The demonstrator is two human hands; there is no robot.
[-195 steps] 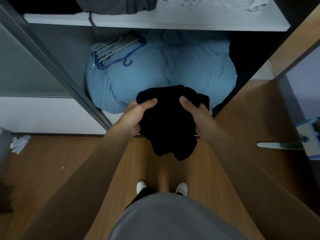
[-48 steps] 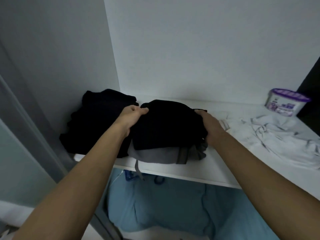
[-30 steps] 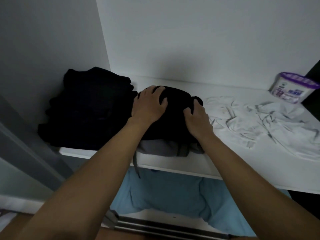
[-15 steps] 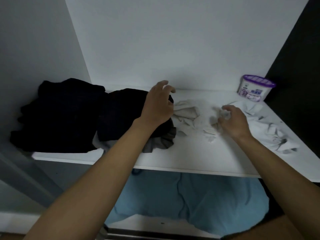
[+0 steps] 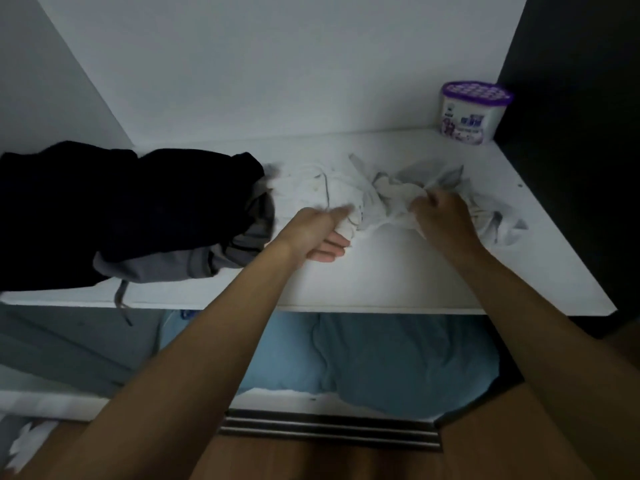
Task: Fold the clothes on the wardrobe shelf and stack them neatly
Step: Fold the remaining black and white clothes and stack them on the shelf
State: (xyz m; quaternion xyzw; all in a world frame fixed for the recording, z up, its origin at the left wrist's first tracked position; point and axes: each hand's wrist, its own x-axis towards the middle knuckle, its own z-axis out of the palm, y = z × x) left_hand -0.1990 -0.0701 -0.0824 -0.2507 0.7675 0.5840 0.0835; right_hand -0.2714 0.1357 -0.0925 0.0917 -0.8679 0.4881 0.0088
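White wardrobe walls [image 5: 277, 64] are enclosing the scene on the back and left, with a dark panel [image 5: 571, 133] standing at the right. A white shelf [image 5: 398, 271] is running across the middle of the view, and blue bedding [image 5: 381, 362] is bulging in the compartment beneath it, above a metal door track [image 5: 329, 427] and a wooden floor [image 5: 485, 445]. A stack of black clothes [image 5: 121, 202] is sitting on the left part of the shelf, and its nearer black piece is lying on top of a grey garment [image 5: 166, 268] whose edge is poking out towards the front, with a grey drawstring [image 5: 121, 296] dangling over the shelf lip. A crumpled white garment [image 5: 311, 188] is lying unfolded on the middle of the shelf, just beside the black stack and touching it at its left end. Both bare arms are reaching in from below. The left hand [image 5: 320, 233] is pinching the near edge of the white garment between thumb and fingers, though blur is softening the detail. The right hand [image 5: 443, 216] is clenching a bunch of the same cloth further right, fingers curled into the folds. A small white tub with a purple lid [image 5: 474, 112] is standing upright in the back right corner, well apart from the clothes
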